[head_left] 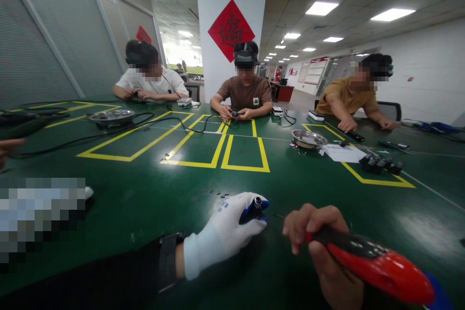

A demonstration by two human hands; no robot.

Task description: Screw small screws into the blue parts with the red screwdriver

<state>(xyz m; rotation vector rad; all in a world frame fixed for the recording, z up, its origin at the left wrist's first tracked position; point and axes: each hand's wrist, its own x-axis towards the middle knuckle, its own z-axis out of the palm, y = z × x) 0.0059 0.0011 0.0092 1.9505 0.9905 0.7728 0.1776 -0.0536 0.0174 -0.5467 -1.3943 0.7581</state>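
Observation:
My left hand (232, 227), in a white glove with blue fingertips, is closed around a small black part (254, 213) with a round metal end that points up. To its right, my bare right hand (327, 247) grips a red and black tool (378, 256) by its handle. The tool's thin dark shaft reaches left toward the black part, and a gap shows between them. Several tiny dark pieces (220, 194) lie on the green table (145, 208) just beyond my left hand.
Across the table sit three people, each with a headset. Metal bowls (308, 139) (112, 117) stand at right and left. Black parts with metal ends (381, 163) lie near white paper (343, 153). Black cables (141, 128) cross the left side. Another person's hand (9, 150) shows at the left edge.

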